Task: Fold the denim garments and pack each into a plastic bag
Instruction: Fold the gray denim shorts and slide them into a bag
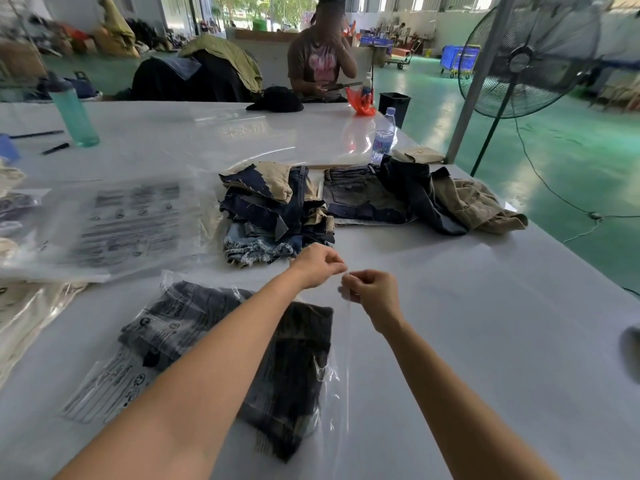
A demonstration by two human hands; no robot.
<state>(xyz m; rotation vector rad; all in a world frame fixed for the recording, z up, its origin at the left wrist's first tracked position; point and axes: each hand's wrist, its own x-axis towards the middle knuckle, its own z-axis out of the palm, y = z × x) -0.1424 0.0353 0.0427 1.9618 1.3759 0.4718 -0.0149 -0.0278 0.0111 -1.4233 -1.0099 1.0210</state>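
Both bare forearms are reaching forward and converging toward the middle. The left hand point(317, 265) is curling its fingers, with the thumb and fingertips pinching together at its right edge. The right hand point(372, 292) is facing it, just beside, fingers likewise curling into a pinch. The two pinches are nearly touching.

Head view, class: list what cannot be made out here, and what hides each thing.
- Bagged denim garment: its middle, hidden by the left forearm.
- Print on the flat plastic bag: blurred, unreadable.
- What the left hand and right hand pinch: a clear strip, too thin to identify.
- Dark thing at the right edge: cut off.
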